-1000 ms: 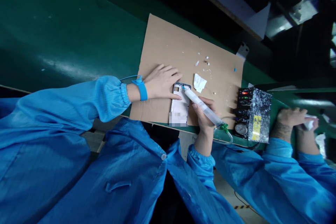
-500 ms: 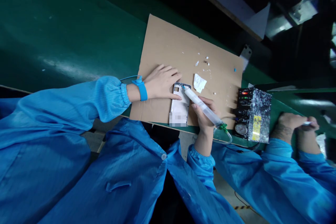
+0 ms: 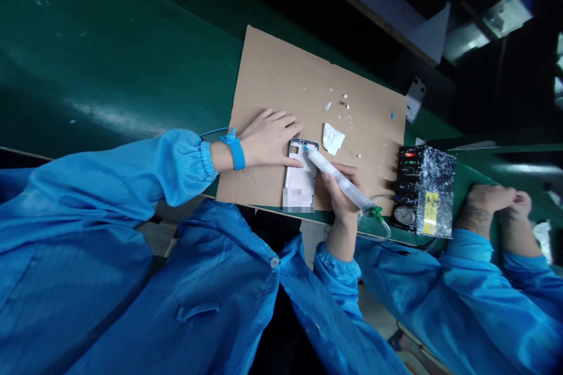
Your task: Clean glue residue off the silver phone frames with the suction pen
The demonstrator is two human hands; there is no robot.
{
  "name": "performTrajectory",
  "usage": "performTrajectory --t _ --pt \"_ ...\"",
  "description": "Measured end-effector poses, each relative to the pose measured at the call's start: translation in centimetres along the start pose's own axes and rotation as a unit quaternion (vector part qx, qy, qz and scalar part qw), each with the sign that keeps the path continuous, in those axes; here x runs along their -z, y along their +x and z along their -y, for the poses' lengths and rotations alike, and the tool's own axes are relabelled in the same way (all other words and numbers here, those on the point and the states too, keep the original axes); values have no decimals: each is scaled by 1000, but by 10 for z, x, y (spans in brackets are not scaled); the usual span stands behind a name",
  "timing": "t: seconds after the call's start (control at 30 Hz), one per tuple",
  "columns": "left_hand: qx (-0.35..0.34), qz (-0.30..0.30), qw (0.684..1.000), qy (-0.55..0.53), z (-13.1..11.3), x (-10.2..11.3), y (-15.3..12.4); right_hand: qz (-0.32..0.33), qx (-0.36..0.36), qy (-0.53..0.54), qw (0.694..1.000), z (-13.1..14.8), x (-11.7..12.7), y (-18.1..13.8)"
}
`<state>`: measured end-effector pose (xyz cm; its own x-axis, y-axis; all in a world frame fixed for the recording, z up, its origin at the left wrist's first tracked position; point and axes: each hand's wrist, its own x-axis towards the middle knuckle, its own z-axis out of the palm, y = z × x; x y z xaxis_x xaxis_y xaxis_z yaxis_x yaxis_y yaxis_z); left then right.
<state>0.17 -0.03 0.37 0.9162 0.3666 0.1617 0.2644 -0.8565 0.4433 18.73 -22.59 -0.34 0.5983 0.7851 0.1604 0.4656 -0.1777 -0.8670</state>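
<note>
A phone frame (image 3: 301, 179) with a silvery inner face lies on a brown cardboard sheet (image 3: 268, 79). My left hand (image 3: 270, 137) rests flat at its left side, fingers stretched out over the cardboard and thumb reaching onto the frame. A blue wrist strap (image 3: 236, 152) with a thin cord circles that wrist. My right hand (image 3: 345, 190) is closed round a translucent dispensing syringe (image 3: 338, 179). The syringe's blue tip points down at the upper part of the frame; whether it touches cannot be told. From its green rear end runs a clear tube (image 3: 386, 229).
A crumpled white wipe (image 3: 333, 139) and small white scraps lie on the cardboard. At right stands a black, paint-spotted control box (image 3: 426, 190) with a gauge and lit display. Another phone part (image 3: 416, 98) lies behind. A co-worker's hands (image 3: 497, 205) are beyond the box.
The syringe tip has shifted slightly to the left over the upper part of the phone frame. My left hand stays in place. The co-worker's hands have drawn closer together.
</note>
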Motion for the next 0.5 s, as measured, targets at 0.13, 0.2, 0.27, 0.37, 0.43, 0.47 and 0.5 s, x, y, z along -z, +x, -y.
performTrajectory --t 0.13,0.2,0.27,0.37,0.43,0.47,0.5 --pt "-2 -11 1000 -17 1 -1 0 35 1 4 999 -7 0 -2" --pt "-5 -13 1000 -17 2 -1 -1 53 5 3 999 -10 0 -3" --pt "-6 -11 1000 -15 2 -1 -1 49 8 4 999 -13 0 -3" --pt "-6 -9 1000 -16 2 -2 -2 20 4 6 1000 -16 0 -4" --pt "-6 -14 1000 -18 4 -4 -2 4 -8 9 1000 -15 1 -5" --pt "-6 -17 1000 -19 4 -5 -1 -5 -15 10 1000 -14 2 -6" --pt "-6 -20 1000 -21 5 -6 -1 -13 -21 11 1000 -13 2 -6"
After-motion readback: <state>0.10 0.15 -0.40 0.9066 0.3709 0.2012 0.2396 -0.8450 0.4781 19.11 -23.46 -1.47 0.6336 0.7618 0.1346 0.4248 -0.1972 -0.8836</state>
